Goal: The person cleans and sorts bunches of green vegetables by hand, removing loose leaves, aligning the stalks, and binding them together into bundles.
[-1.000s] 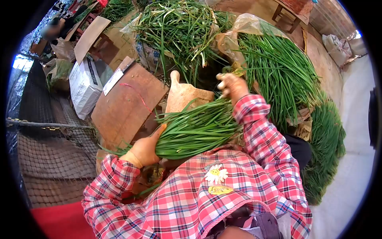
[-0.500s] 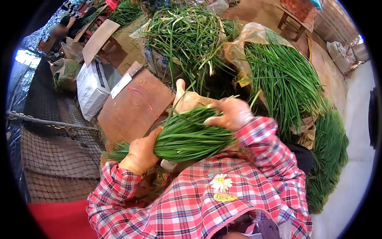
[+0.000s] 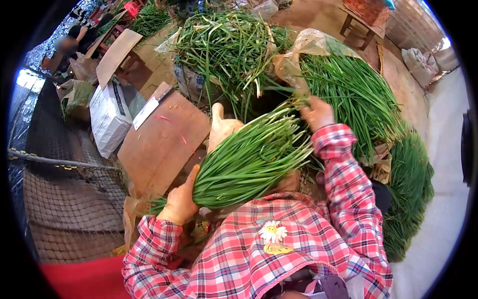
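A thick bunch of green chives point(image 3: 249, 159) lies across my lap, its pale stalk ends fanned toward the upper right. My left hand point(image 3: 181, 199) is closed around the leafy end, thumb on top. Beyond the pale ends, my right hand point(image 3: 317, 113) has its fingers curled in a pinch. A small tuft of chive stalks point(image 3: 299, 101) shows at those fingertips, partly hidden by the hand. A wooden piece with a rounded knob point(image 3: 219, 124) stands just behind the bunch.
A tangled chive heap point(image 3: 224, 50) sits ahead in a bag. Straighter chives point(image 3: 348, 99) fill another bag at right, with more chives point(image 3: 411, 194) beside it. A brown board point(image 3: 162, 144) bears a knife point(image 3: 152, 107). Netting point(image 3: 74, 209) hangs left; another person point(image 3: 84, 37) sits far left.
My right hand has moved up and right, off the top of the bunch to beyond its stalk ends. The bunch now fans wider and tilts upward; my left hand keeps its hold.
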{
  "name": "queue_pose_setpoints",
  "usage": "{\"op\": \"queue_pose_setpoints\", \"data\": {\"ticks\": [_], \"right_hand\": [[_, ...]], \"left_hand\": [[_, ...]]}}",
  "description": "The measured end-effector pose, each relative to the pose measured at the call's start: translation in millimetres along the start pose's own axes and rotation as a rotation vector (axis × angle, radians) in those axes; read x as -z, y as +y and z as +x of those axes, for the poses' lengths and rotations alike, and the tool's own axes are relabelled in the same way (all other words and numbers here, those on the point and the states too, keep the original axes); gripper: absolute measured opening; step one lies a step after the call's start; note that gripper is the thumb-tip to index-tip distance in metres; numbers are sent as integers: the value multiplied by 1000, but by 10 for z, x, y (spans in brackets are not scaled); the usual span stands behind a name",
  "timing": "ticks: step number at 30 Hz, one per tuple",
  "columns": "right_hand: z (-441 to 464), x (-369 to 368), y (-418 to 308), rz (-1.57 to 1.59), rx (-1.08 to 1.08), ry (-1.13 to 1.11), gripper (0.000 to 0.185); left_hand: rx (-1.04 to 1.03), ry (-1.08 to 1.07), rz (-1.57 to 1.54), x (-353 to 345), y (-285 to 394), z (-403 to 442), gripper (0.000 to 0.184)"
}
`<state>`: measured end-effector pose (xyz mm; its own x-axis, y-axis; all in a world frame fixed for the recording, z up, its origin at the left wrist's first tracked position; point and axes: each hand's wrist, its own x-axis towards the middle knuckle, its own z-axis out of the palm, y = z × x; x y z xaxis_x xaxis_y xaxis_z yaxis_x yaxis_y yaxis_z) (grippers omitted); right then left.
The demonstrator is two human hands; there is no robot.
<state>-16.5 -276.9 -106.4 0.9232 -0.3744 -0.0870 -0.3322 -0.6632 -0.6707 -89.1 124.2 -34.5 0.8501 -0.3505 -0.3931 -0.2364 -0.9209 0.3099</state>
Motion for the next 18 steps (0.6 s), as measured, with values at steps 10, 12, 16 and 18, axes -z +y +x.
{"op": "queue_pose_setpoints", "data": {"ticks": [10, 12, 16, 18], "right_hand": [[97, 563, -363, -586, -65, -307, 59], [33, 364, -405, -324, 235, -317, 60], [-128, -201, -697, -390, 368, -433, 47], [-144, -435, -540, -14, 395, -405, 30]], "left_hand": [[37, 81, -84, -238, -67, -105, 76], [48, 79, -50, -248, -42, -142, 76], [37, 93, -44, -226, 36, -134, 76], [52, 70, -13, -214, 56, -148, 77]]}}
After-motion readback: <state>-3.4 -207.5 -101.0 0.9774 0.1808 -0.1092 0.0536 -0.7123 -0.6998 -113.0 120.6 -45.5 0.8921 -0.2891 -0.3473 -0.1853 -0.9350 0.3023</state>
